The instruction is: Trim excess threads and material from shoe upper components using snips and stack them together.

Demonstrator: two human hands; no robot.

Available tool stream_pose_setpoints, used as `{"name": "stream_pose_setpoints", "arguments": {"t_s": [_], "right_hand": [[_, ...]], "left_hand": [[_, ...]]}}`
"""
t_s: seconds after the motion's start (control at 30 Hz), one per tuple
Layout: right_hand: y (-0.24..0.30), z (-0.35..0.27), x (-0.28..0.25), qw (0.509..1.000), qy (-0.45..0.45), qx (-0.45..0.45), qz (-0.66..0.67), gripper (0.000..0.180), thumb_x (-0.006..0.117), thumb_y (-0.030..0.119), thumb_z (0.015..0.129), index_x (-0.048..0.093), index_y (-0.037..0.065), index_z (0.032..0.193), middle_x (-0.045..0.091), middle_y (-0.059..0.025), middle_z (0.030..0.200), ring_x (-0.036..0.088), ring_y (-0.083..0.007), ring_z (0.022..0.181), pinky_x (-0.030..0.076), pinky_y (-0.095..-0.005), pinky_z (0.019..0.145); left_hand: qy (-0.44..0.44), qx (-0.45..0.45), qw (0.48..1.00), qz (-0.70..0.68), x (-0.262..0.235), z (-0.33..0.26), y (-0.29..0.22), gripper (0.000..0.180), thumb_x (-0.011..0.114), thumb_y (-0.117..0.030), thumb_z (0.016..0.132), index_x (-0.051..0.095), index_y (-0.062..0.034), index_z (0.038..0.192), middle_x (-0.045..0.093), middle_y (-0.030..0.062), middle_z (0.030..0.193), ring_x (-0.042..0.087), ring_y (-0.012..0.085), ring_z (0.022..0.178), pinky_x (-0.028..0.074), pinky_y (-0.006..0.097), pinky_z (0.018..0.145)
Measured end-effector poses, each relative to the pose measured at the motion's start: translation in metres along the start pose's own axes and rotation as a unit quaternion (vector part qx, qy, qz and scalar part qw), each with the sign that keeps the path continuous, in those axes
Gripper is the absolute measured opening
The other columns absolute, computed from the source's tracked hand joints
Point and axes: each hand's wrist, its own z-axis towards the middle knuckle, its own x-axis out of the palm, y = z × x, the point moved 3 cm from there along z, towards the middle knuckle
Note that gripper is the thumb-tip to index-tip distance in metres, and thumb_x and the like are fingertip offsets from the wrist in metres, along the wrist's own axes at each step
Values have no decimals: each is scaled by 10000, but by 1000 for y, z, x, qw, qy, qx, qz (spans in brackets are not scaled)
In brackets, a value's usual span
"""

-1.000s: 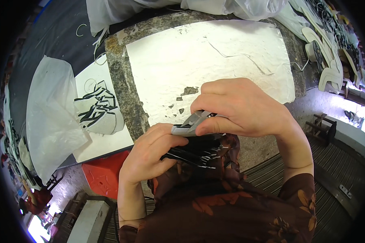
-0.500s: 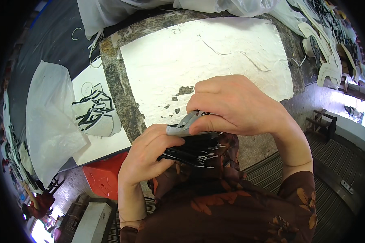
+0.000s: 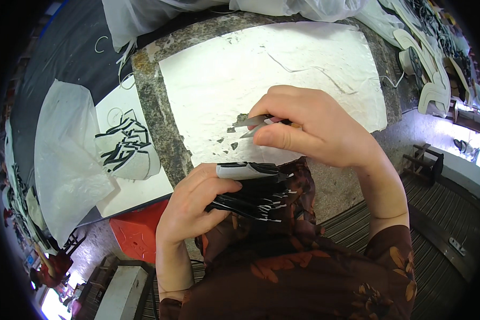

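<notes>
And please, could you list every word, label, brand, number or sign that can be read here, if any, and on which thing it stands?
No readable text in this view.
White sheet: no lettering visible, only dark patches.
Thread snips in the right hand: none can be made out.
Black strips in the left hand: none can be made out.
Red plastic stool: raised marks, too indistinct to read.

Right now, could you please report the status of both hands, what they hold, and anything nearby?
Left hand gripping stack of black and grey pieces. Right hand holding clippers, blades apart, off the stack. White sheet behind the blades.
</notes>
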Motion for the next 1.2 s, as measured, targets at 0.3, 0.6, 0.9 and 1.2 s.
{"name": "stream_pose_setpoints", "arguments": {"t_s": [0.3, 0.6, 0.9, 1.2], "right_hand": [[-14, 6, 15, 984, -8, 114, 134, 325, 609, 307, 1016, 665, 17, 1152, 690, -105, 1026, 652, -218, 918, 505, -339, 827], [-37, 8, 27, 989, -75, 112, -55, 305, 622, 317, 993, 677, 37, 1101, 681, -138, 1002, 654, -323, 904, 511, -396, 807], [-42, 11, 29, 962, -165, 25, -217, 240, 715, 264, 918, 687, 73, 1061, 671, -111, 984, 639, -316, 903, 498, -415, 863], [-5, 6, 13, 991, -66, -7, 113, 405, 743, 247, 900, 663, 68, 1254, 598, -131, 1311, 548, -329, 1242, 453, -428, 1040]], "left_hand": [[-34, -86, 994, -60, 0, -7, 8, 462, 796, -23, 638, 684, -78, 1083, 639, 83, 934, 635, 296, 870, 500, 356, 752], [-87, -172, 976, -98, 0, -11, 18, 484, 868, -59, 646, 667, -64, 1087, 645, 57, 965, 642, 209, 893, 495, 311, 802], [-138, -270, 927, -222, -1, -8, 18, 570, 893, -45, 668, 618, -35, 1168, 679, 40, 1085, 636, 135, 1004, 503, 284, 891], [-139, -292, 923, -210, 0, -6, 25, 645, 895, -89, 667, 603, -31, 1239, 668, 73, 1153, 625, 168, 1065, 488, 311, 955]]}}
